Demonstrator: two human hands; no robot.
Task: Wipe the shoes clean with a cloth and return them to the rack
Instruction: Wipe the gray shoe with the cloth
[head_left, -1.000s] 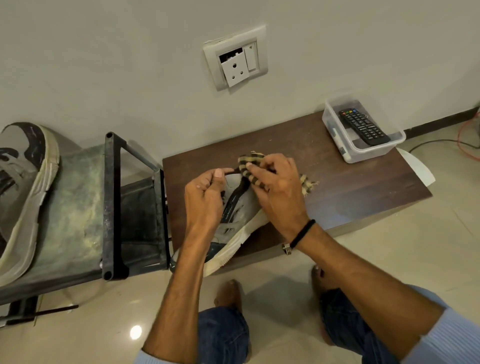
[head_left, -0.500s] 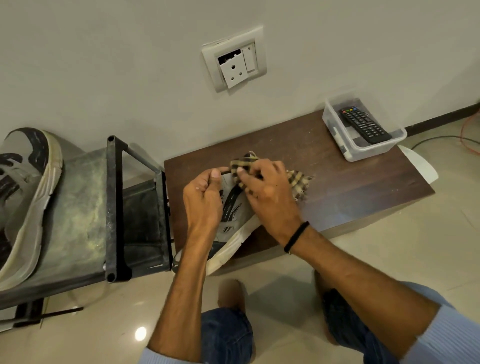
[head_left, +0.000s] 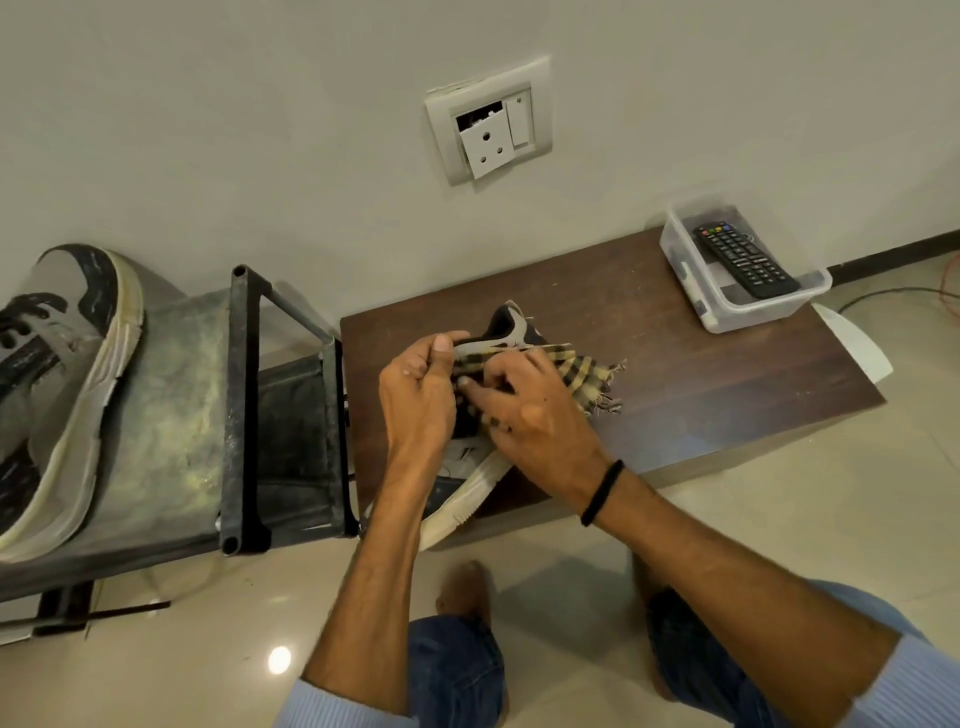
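On the worktop (head_left: 701, 374), a grey sneaker (head_left: 470, 491) is gripped by the left hand (head_left: 415, 400) and a checked cloth (head_left: 587, 371) is clutched against it by the right hand (head_left: 535, 415).

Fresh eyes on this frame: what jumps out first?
Centre frame, the left hand grips a grey shoe on the brown low table while the right hand works a checked cloth over it. At far left a second shoe lies on the dusty shoe rack. On the wall above, a socket plate hangs loose, and a remote sits in a clear tub at the table's far right corner.
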